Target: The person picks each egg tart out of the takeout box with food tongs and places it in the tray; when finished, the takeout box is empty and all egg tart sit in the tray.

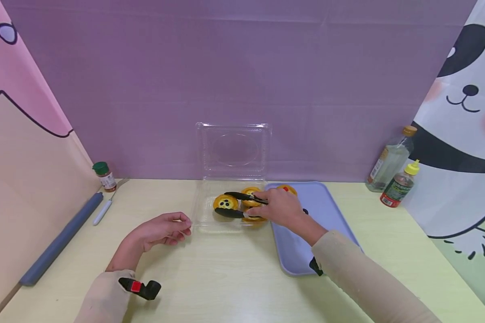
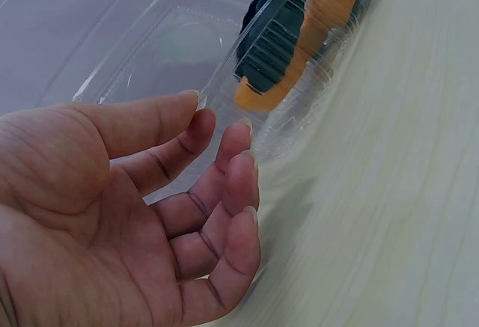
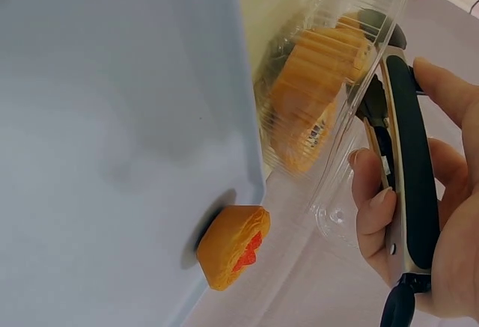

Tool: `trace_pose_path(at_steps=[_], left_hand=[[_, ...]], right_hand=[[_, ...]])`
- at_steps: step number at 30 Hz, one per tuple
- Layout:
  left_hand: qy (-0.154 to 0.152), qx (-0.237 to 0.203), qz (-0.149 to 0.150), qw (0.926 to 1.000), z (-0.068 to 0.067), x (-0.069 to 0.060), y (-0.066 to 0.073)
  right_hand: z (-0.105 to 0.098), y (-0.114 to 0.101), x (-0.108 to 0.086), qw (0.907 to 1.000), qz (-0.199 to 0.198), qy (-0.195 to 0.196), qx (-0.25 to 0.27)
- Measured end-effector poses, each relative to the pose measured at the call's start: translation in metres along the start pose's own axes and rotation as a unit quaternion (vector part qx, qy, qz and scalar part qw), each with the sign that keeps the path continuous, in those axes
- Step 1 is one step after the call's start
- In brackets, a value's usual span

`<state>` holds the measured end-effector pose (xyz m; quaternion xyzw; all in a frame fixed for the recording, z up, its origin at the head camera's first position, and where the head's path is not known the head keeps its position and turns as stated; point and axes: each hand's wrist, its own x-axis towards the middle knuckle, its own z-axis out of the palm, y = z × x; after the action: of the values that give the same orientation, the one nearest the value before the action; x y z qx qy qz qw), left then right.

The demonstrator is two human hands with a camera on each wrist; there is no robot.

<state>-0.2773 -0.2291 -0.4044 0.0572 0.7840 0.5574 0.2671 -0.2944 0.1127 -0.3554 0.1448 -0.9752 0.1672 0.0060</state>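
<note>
A clear hinged plastic container [image 1: 206, 220] sits on the table with its lid raised against the backdrop. My left hand [image 1: 165, 229] is at its left side, thumb and index fingertip pinching the rim in the left wrist view. My right hand [image 1: 280, 206] grips black-tipped tongs [image 3: 415, 170]. Inside the container, the tong tips lie on either side of a yellow egg tart [image 1: 226, 202] with dark dots on top. More tarts are to its right, partly hidden by the right hand. A tart with a red topping [image 3: 224, 245] rests at the tray's far corner.
The lavender tray [image 1: 287, 255] lies right of the container, under my right forearm. Two bottles [image 1: 390, 159] [image 1: 399, 185] stand at the back right. At the left are a green-capped jar [image 1: 105, 176], a white-handled tool [image 1: 103, 212] and a long blue-grey roll [image 1: 62, 240].
</note>
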Motion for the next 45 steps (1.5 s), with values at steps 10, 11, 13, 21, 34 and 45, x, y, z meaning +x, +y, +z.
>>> trace_pose_path(at_steps=[10,11,13,21,34,45], left_hand=[[0.000,0.001,0.000,1.0000,0.001,0.000,0.000],[0.001,0.000,0.000,1.0000,0.001,0.000,0.001],[0.001,0.001,0.000,1.0000,0.001,-0.001,0.001],[0.002,-0.001,-0.002,1.0000,0.000,0.000,0.000],[0.001,-0.001,0.006,1.0000,0.001,0.000,-0.001],[-0.002,0.002,0.009,1.0000,0.001,0.000,-0.001]], right_hand=[[0.001,0.002,-0.004,0.9999,-0.003,0.011,0.006],[0.000,0.002,-0.004,0.9999,-0.002,0.013,0.005],[-0.001,0.002,-0.005,0.9999,0.000,0.015,0.004],[-0.014,0.003,-0.012,0.9992,0.014,0.010,0.036],[-0.047,0.026,-0.032,0.9982,0.026,0.026,0.047],[-0.072,0.065,-0.054,0.9957,0.053,0.068,0.034]])
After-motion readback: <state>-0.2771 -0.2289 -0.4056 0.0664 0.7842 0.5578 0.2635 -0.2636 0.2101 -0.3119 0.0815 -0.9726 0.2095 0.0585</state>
